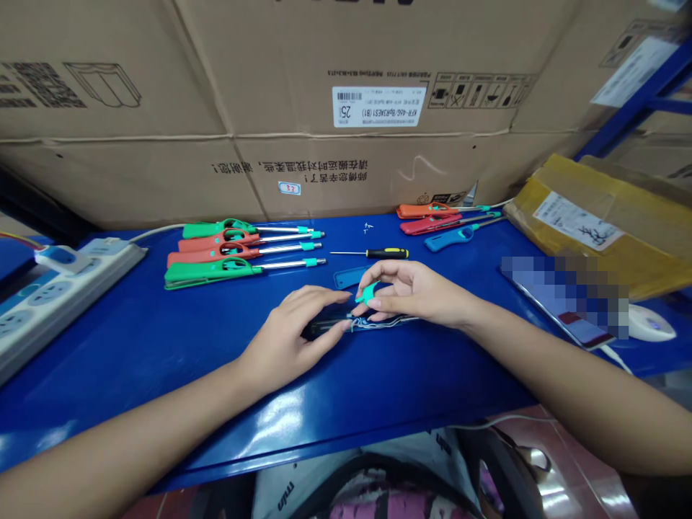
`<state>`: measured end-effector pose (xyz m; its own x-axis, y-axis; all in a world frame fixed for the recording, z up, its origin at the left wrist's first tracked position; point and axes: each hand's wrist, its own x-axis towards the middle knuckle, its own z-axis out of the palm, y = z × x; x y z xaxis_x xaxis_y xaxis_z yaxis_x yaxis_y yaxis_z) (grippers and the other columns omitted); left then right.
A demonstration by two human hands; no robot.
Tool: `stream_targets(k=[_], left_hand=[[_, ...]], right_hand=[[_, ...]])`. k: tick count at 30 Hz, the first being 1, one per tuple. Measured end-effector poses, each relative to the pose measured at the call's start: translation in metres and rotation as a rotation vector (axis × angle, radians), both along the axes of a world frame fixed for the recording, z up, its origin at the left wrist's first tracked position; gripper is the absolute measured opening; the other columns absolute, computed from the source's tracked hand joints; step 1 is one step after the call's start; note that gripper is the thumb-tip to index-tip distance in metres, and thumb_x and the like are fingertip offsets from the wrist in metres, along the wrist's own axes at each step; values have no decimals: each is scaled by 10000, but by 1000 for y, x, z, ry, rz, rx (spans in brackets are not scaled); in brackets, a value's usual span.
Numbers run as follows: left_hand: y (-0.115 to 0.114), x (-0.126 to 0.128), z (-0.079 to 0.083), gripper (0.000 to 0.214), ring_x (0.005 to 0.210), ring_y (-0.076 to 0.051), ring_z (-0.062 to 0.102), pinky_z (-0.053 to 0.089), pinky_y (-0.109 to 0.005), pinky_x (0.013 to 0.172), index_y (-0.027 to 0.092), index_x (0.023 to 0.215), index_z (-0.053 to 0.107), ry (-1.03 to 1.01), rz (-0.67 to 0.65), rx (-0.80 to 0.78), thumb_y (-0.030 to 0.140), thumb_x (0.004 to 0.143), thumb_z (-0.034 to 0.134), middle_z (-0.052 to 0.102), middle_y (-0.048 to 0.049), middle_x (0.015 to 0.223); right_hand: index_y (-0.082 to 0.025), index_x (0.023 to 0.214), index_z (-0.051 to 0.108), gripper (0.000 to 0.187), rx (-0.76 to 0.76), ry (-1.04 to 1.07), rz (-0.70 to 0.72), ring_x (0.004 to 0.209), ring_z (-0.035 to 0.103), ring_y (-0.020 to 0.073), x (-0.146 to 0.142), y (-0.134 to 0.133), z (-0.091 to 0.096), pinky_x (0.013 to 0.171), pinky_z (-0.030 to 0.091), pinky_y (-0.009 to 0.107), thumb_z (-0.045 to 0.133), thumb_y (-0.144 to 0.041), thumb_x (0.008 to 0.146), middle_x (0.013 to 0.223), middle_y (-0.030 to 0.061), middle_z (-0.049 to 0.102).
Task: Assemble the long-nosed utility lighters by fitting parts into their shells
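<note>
My left hand [295, 328] presses down on an opened lighter body [329, 326], dark inside with thin wires showing, lying on the blue table [162, 360]. My right hand [414, 292] pinches a small teal trigger piece [368, 293] just above that body. A blue shell half [349, 277] lies right behind the hands. A black-and-yellow screwdriver [378, 253] rests a little farther back.
Several green and red long-nosed lighters [227, 252] lie in a row at the back left; orange, red and blue ones [440, 222] at the back right. A power strip [48, 288] sits left. A phone [562, 295], a white mouse [651, 322] and cardboard boxes [324, 108] surround.
</note>
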<state>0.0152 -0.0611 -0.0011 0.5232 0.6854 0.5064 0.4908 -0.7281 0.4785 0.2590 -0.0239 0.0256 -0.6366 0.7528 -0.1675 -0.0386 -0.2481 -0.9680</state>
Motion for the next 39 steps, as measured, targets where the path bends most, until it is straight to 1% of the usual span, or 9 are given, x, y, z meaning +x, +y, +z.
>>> stream_targets(k=[9, 15, 22, 24, 27, 29, 31, 34, 39], left_hand=[[-2, 6, 4, 148, 859, -176, 662, 556, -332, 806, 189, 1059, 712, -128, 28, 133, 224, 917, 688, 761, -50, 939], [-2, 5, 6, 67, 821, -175, 631, 547, -329, 781, 199, 965, 740, -77, 49, 199, 212, 921, 691, 768, -22, 837], [-2, 7, 5, 94, 778, -175, 630, 525, -328, 744, 195, 927, 732, -29, 41, 181, 260, 940, 666, 759, -20, 795], [-2, 7, 5, 103, 768, -175, 617, 515, -330, 744, 184, 899, 720, -29, 54, 163, 237, 949, 647, 745, -24, 778], [-1, 7, 4, 99, 774, -175, 604, 502, -328, 752, 172, 898, 713, -32, 53, 140, 218, 951, 643, 738, -27, 787], [0, 7, 4, 92, 784, -174, 602, 493, -325, 758, 172, 911, 713, -18, 38, 129, 220, 952, 646, 740, -24, 799], [1, 6, 2, 83, 799, -173, 602, 481, -321, 765, 178, 922, 716, 4, 24, 122, 224, 950, 653, 744, -17, 812], [1, 6, 1, 79, 822, -173, 604, 462, -319, 778, 185, 928, 722, 31, 18, 106, 227, 949, 659, 748, -6, 826], [1, 6, 0, 83, 820, -169, 602, 447, -314, 774, 186, 916, 720, 20, 35, 99, 228, 950, 658, 747, 0, 815]], right_hand=[[-154, 982, 640, 435, 53, -68, 13, 840, 767, 164, -11, -6, -4, 771, 624, 272, 855, -438, 732, 850, 38, 759], [-149, 932, 624, 405, 106, -103, 32, 648, 746, 145, -17, -11, -3, 614, 606, 248, 731, -530, 841, 758, 37, 751], [-166, 918, 569, 305, 97, -148, 36, 564, 707, 132, -18, -14, -4, 522, 567, 234, 622, -465, 936, 737, 27, 723], [-170, 973, 588, 251, 234, -226, -32, 552, 664, 113, -16, -16, -3, 481, 521, 221, 603, -419, 948, 768, 20, 706], [-184, 1124, 640, 258, 629, -341, -96, 688, 628, 108, -10, -16, 1, 537, 498, 215, 669, -322, 908, 954, 45, 707], [-192, 1154, 668, 258, 880, -389, -32, 778, 620, 118, -4, -15, 4, 621, 507, 228, 676, -266, 906, 1049, 56, 706], [-180, 1111, 697, 193, 1045, -420, 52, 828, 631, 127, 1, -13, 6, 708, 513, 246, 648, -220, 929, 1042, 58, 718], [-156, 1073, 713, 162, 1123, -446, 104, 831, 644, 129, 5, -10, 5, 746, 505, 245, 640, -206, 937, 1013, 60, 729], [-140, 1125, 701, 258, 1095, -463, 74, 712, 602, 111, 2, -12, 1, 677, 493, 229, 701, -247, 891, 937, 41, 727]])
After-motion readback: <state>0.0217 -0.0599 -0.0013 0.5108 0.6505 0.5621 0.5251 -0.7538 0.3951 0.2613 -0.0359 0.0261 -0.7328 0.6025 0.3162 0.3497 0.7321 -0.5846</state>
